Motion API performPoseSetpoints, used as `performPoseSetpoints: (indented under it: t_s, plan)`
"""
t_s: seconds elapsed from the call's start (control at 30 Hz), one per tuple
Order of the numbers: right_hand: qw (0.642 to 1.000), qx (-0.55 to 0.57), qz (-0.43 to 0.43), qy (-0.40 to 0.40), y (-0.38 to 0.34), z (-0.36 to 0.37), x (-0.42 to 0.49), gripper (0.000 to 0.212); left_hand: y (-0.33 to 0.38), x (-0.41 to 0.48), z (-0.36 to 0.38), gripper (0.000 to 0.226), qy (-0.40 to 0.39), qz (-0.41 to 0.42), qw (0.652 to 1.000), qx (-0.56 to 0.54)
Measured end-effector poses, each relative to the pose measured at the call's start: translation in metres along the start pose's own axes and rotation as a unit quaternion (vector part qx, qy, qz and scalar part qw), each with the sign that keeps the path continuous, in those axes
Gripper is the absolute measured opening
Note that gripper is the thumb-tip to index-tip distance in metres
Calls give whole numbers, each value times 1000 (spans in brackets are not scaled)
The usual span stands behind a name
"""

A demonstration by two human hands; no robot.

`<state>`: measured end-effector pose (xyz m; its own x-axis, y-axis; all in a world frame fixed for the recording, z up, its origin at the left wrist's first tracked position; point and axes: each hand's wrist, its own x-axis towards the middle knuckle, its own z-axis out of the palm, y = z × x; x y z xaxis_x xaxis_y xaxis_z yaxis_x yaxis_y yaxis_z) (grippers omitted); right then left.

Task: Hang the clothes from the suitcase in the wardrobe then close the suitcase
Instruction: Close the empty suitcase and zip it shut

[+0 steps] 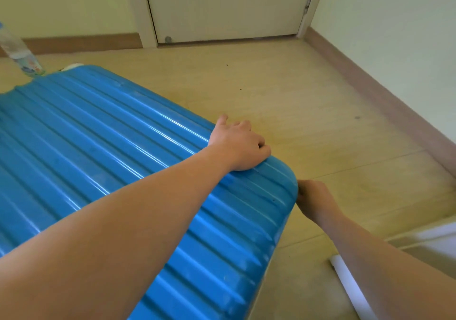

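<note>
Now our left hand (240,144) grips the edge of the blue ribbed hard-shell suitcase (98,134), our right hand (315,201), grip unseen, at its nearer corner.

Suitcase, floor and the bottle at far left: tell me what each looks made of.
The suitcase looks like hard moulded plastic, glossy blue: its stiff ribs carry sharp highlights. The floor seems tile or vinyl with a matte beige finish; thin seams cross it, and the look leaves it open. The bottle appears to be clear thin plastic with a printed label.
</note>
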<state>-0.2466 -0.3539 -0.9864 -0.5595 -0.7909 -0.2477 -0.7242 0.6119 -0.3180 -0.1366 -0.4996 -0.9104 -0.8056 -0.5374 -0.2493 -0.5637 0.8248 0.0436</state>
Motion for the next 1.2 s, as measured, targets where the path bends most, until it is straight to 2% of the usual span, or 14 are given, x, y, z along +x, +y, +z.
performPoseSetpoints:
  t_s: [0.3,0.5,0.6,0.9,1.03,1.2]
  plan:
    - [999,-48,0,11,9,5,-15,26,6,-4,-1,50,-7,17,1000,2]
    - [978,-207,-33,-16,-8,-11,2,31,2,-7,-4,51,6,51,999,-8]
    - [969,-245,-34,-10,-7,-15,4,31,-3,-6,-1,49,21,47,999,-10]
    - [982,-179,-57,18,23,5,-19,32,-7,-3,-1,45,19,30,999,-19]
    - [988,-146,-59,-5,26,12,-37,31,-3,-4,-1,43,13,27,1000,-9]
    - [996,-87,-12,-27,31,20,-52,29,8,-11,1,45,4,43,999,1]
